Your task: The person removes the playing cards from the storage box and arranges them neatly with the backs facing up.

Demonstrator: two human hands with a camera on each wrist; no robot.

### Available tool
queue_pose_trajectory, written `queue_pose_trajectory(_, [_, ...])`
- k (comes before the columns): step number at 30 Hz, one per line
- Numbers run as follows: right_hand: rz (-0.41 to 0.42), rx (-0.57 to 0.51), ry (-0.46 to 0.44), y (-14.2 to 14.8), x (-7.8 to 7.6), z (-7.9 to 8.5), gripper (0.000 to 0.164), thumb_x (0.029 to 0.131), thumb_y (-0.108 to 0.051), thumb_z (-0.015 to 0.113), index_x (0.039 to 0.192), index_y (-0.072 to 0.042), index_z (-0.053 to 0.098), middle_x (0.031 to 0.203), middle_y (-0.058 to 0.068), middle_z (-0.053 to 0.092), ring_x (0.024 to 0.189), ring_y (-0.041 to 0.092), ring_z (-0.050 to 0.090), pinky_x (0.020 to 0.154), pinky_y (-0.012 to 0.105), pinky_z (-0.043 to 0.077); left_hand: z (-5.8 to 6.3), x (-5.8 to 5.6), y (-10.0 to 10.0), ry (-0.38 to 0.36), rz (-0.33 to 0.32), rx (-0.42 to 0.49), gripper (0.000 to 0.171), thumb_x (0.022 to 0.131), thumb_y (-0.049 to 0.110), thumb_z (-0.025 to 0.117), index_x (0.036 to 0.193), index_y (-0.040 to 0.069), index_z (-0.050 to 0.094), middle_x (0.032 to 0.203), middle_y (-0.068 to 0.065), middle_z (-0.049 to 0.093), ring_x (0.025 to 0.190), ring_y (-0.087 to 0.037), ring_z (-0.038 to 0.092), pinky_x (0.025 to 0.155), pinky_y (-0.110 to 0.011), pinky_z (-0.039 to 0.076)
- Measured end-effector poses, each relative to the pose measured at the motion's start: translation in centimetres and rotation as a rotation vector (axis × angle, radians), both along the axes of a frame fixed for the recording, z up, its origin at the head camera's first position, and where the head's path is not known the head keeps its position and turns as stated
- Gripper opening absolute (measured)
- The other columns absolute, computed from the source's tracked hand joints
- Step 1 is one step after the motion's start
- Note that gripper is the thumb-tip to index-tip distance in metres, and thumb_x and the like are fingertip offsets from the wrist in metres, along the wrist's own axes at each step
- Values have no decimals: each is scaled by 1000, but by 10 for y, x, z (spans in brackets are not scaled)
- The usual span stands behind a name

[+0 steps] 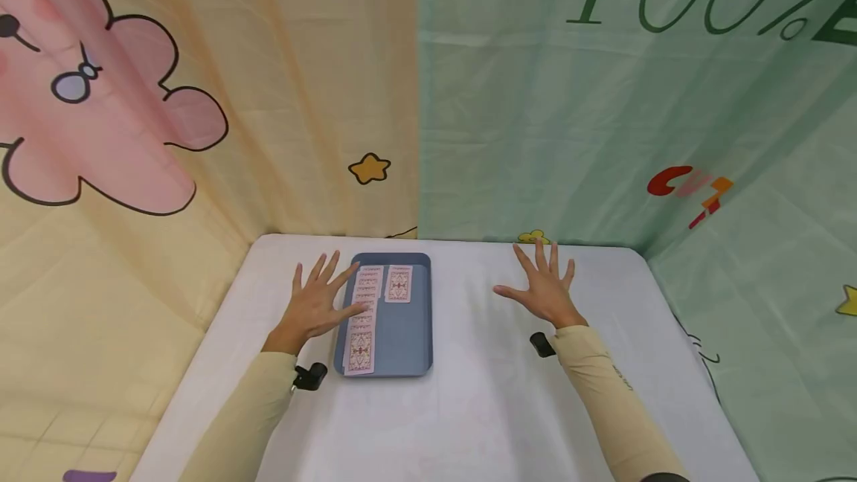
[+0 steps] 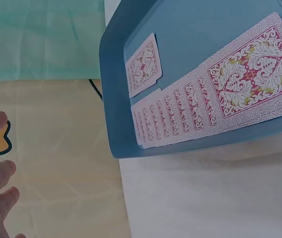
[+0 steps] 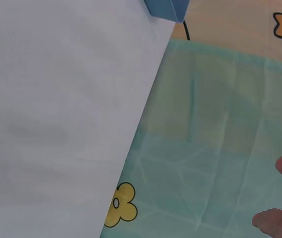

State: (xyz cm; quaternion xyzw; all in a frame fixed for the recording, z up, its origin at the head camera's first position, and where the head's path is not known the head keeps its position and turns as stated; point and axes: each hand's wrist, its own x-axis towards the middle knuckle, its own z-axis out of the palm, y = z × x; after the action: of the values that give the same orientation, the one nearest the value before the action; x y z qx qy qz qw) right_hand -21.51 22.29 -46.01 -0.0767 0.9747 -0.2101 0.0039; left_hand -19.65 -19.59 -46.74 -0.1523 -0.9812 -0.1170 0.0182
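A blue tray [image 1: 405,341] lies on the table, left of the middle. Along its left side runs an overlapping column of playing cards [image 1: 360,352], backs up with a red pattern. A shorter stack of cards [image 1: 399,285] sits at the tray's far end, beside that column; in the left wrist view both the fanned row [image 2: 252,69] and the small stack [image 2: 143,64] show plainly. My left hand [image 1: 315,309] is spread over the tray's left edge, overlapping the column in the head view, and holds nothing. Fingers spread too, my right hand [image 1: 545,292] is over the table's right half, holding nothing.
The white table [image 1: 469,422] ends at a far edge against printed curtains, cream [image 1: 315,95] on the left and green [image 1: 509,110] on the right. A dark wrist camera [image 1: 310,376] is strapped at the left wrist, another [image 1: 542,344] at the right.
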Motion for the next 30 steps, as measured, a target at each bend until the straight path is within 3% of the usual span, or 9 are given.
queue_pose_trajectory(8, [-3,-34,-9,-7,-1,-3,102,78,-69,62,155,-17,19,159,21,-7,141,45,-19,104,70,-17,-11,3,-2,-37,27,104,84,84,59,59,150,15,34,158,-24,14,143,-44,12,113,-64,2])
queue_pose_trajectory(12, [-3,-72,-7,-11,-3,-5,102,78,-68,64,155,-17,19,160,19,-7,142,43,-17,105,69,-16,-20,3,-7,-80,60,196,84,85,57,59,152,14,31,157,-25,14,143,-46,12,113,-64,3])
queue_pose_trajectory(19, [19,-149,-4,-20,-8,-7,102,78,-64,67,155,-13,21,160,22,2,144,44,-8,108,69,-9,-39,4,-14,-121,90,367,84,87,49,63,153,11,27,156,-25,17,140,-49,19,109,-68,16])
queue_pose_trajectory(25, [35,-204,-4,-31,-13,-12,99,79,-60,69,154,-14,24,159,21,11,145,44,2,110,67,-3,-52,11,-18,-203,163,502,83,89,50,61,153,12,25,157,-24,15,141,-48,15,110,-67,14])
queue_pose_trajectory(30, [38,-233,-23,-42,-14,-17,98,78,-57,72,154,-14,26,158,19,19,145,40,10,112,64,2,-65,18,-18,-253,203,593,79,91,43,62,153,12,23,158,-23,15,142,-45,15,112,-63,15])
